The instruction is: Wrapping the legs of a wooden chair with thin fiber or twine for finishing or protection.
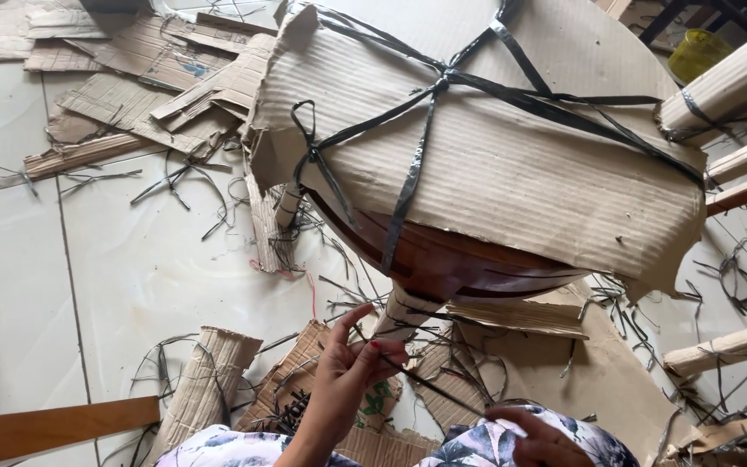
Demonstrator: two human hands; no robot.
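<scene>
In front of me a cardboard-wrapped wooden chair (494,164) fills the upper frame, tipped over, its long axis slanting from upper right down to a wrapped leg (404,316) pointing lower left, above a white tiled floor (131,268) littered with cardboard scraps (140,86). My left hand (352,363) pinches a thin black strap (430,387) just beside that leg; my right hand (542,441) grips the strap's lower end.

Single head-worn view, steeply downward, close over hands (443,398) and floor (131,259).
</scene>
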